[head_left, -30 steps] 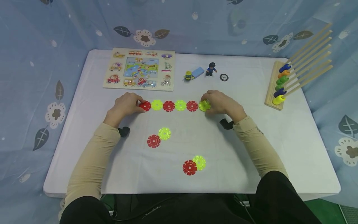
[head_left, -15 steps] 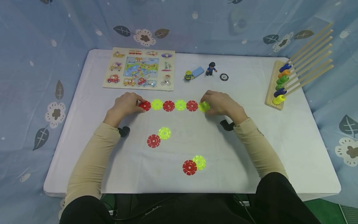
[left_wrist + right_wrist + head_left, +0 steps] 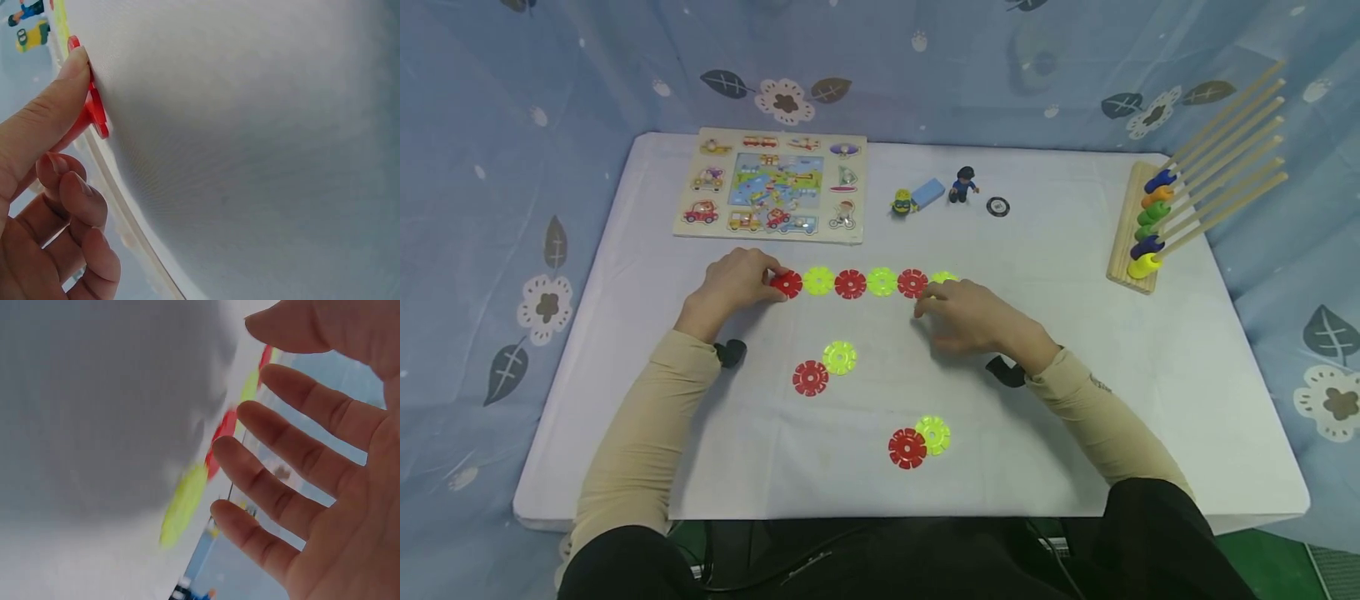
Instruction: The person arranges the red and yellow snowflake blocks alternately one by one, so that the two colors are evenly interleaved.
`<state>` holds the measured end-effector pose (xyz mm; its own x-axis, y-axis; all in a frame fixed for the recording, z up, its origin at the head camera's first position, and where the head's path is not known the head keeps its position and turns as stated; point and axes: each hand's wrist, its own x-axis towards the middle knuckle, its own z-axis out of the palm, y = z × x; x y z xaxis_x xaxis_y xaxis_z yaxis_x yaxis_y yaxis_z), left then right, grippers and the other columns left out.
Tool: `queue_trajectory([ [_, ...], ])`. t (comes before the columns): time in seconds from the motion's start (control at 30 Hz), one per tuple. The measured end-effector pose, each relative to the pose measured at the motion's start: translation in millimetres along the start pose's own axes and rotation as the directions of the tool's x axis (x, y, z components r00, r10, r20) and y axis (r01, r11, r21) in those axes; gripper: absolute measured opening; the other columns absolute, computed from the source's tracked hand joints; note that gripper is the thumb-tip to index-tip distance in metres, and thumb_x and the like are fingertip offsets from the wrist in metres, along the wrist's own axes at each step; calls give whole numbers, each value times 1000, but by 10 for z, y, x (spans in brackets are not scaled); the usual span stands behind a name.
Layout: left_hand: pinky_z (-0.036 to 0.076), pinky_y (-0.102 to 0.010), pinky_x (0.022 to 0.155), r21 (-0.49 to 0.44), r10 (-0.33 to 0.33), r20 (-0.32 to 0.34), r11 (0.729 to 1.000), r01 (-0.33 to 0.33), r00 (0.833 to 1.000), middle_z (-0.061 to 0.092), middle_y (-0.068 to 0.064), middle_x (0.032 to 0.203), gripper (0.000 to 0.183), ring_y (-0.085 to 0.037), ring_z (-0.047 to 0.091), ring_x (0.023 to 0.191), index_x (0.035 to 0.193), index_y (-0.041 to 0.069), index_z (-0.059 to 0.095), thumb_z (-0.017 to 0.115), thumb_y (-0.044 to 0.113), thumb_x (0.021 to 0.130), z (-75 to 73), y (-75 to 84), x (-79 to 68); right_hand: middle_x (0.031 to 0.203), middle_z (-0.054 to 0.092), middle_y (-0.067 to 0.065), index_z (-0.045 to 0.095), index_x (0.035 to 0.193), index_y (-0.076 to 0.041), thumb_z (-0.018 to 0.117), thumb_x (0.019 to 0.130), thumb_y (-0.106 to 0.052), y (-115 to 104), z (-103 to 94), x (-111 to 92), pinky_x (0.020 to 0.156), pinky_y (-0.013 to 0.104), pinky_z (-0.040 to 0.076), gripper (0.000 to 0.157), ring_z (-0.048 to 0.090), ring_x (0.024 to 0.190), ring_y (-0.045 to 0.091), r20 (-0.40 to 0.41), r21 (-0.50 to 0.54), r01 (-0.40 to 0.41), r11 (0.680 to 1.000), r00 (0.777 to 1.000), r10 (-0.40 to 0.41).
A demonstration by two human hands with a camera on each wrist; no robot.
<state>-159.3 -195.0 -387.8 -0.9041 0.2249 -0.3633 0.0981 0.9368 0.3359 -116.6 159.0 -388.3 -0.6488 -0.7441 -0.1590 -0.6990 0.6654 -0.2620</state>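
Palm of right hand (image 3: 353, 494), wrist-view only

white table (image 3: 1157, 400), notched discs (image 3: 850, 284), picture puzzle (image 3: 770, 185), peg stand (image 3: 1127, 223)

Blue fabric (image 3: 895, 100) printed with pale flowers (image 3: 785, 102) and grey leaves (image 3: 724, 83) hangs behind and along both sides of a round-cornered white bench (image 3: 820, 467). Green floor (image 3: 1258, 560) shows beneath, at lower right.

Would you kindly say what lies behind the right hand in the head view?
The upper edge of a yellow-green notched disc shows beyond the right hand; the hand covers most of the rest.
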Motion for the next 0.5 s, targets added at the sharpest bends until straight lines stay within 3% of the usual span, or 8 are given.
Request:
queue_trajectory([
  [0.27,38,-35,66,4,5,-4,1000,-5,1000,62,-12,91,46,-25,51,81,124,10,66,77,24,81,4,-16,15,118,63,1,64,117,-17,75,79,-30,-368,121,-68,97,41,46,42,59,106,20,73,7,177,984,982,-177],
  [0.5,37,-34,66,-4,11,0,1000,-11,1000,61,-12,90,47,-25,50,81,125,9,66,77,24,81,4,-23,18,115,64,-4,63,119,-22,73,79,-36,-634,219,-120,95,37,46,43,57,104,16,123,15,271,962,955,-271],
])
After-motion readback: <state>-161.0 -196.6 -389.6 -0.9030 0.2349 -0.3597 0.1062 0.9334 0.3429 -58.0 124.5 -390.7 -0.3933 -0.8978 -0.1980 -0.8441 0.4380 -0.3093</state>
